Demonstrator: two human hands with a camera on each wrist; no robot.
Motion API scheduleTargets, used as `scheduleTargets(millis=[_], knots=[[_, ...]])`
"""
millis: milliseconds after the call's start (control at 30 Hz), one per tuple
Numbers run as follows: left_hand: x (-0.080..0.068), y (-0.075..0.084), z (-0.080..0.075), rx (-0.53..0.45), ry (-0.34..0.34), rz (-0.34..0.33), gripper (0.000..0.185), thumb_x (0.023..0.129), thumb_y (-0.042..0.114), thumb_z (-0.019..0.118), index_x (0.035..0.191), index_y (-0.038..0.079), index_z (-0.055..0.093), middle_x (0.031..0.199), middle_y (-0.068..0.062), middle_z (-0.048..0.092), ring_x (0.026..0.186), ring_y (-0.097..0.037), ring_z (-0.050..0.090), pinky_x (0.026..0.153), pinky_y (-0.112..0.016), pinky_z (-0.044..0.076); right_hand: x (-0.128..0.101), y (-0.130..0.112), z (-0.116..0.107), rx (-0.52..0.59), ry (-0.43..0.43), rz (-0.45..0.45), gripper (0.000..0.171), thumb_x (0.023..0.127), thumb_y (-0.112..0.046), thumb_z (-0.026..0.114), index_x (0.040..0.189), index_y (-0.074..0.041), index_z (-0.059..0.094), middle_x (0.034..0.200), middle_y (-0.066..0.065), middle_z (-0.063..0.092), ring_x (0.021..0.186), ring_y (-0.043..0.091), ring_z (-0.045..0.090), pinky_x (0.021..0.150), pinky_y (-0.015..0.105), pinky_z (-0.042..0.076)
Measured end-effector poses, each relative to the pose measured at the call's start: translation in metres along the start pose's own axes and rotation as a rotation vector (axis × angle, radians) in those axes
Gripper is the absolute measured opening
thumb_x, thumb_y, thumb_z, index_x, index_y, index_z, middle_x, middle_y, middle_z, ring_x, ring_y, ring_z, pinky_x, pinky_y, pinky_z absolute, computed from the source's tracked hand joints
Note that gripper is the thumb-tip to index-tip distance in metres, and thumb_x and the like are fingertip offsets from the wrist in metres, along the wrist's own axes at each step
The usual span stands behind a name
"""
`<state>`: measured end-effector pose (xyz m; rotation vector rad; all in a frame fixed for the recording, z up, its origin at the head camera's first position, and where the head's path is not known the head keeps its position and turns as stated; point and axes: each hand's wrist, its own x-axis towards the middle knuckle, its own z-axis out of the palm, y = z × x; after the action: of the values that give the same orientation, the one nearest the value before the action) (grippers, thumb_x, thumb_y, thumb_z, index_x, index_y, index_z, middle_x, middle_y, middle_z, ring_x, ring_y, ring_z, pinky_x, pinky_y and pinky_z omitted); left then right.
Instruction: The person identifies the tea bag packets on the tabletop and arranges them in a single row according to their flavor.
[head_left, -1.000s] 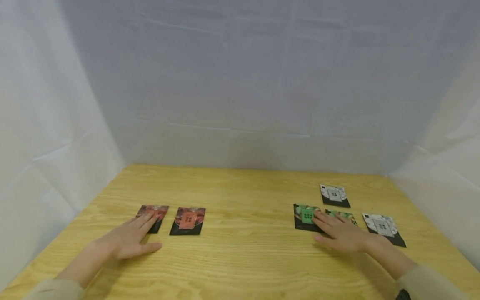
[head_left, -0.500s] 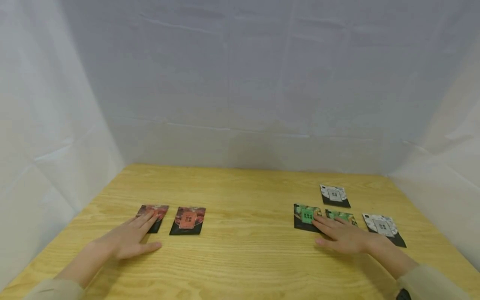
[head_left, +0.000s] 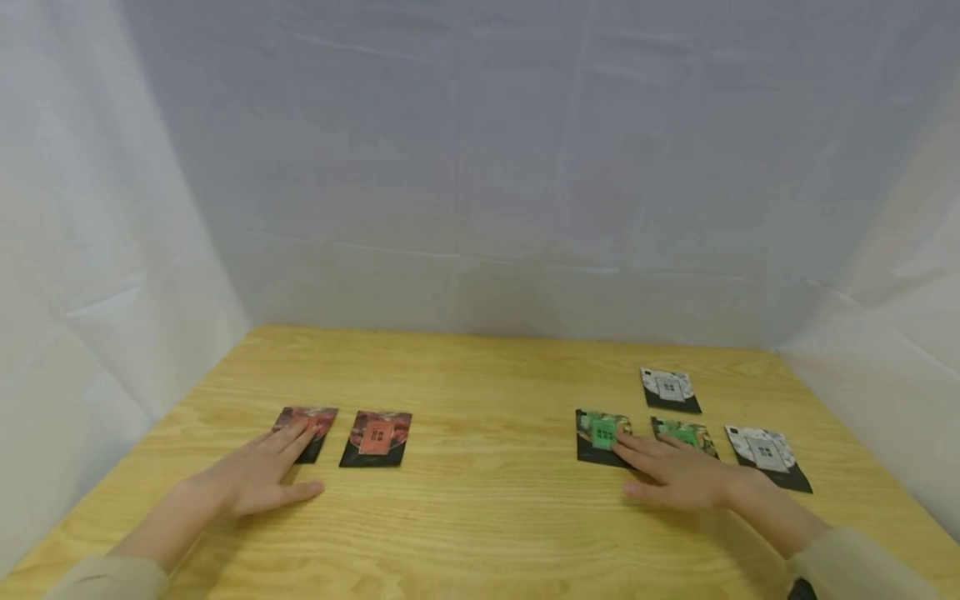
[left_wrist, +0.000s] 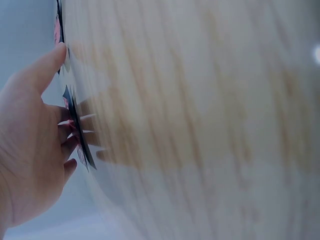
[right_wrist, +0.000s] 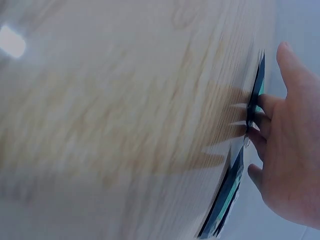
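While my flat left hand (head_left: 251,483) presses the left red packet (head_left: 306,431), my right hand (head_left: 678,475), fingers straight, touches the green packet (head_left: 600,435) far right of it

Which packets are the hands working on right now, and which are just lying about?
In hand:
left hand on the outer red packet
right hand on the green packet

Lying about:
second red packet
second green packet
two white packets

Wooden table (head_left: 487,517); six packets: two red (head_left: 377,437), two green (head_left: 597,435), two white (head_left: 670,389).
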<state>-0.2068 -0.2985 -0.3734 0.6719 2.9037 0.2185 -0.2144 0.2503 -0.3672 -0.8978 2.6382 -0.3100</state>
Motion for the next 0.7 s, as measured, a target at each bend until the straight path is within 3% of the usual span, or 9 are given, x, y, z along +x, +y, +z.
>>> scheduleTargets(millis=[233,700], knots=[[0.0,-0.001,0.0,0.017,0.021,0.012,0.087,0.089,0.058,0.047,0.14,-0.011,0.029,0.146,-0.03,0.021,0.131,-0.048,0.021,0.106,-0.059,0.018,0.01,-0.012,0.002,-0.037,-0.002,-0.044,0.068,0.096,-0.052,0.036,0.146,-0.006,0.027,0.152,0.015,0.019,0.137,0.035,0.019,0.108,0.059,0.01],[0.0,-0.001,-0.001,0.003,-0.007,0.001,0.088,0.089,0.059,0.046,0.141,-0.01,0.028,0.146,-0.031,0.02,0.131,-0.048,0.021,0.105,-0.059,0.019,0.036,-0.043,0.002,-0.101,-0.058,-0.091,0.07,0.096,-0.057,0.03,0.148,-0.01,0.025,0.153,0.01,0.017,0.139,0.028,0.018,0.11,0.052,0.016]])
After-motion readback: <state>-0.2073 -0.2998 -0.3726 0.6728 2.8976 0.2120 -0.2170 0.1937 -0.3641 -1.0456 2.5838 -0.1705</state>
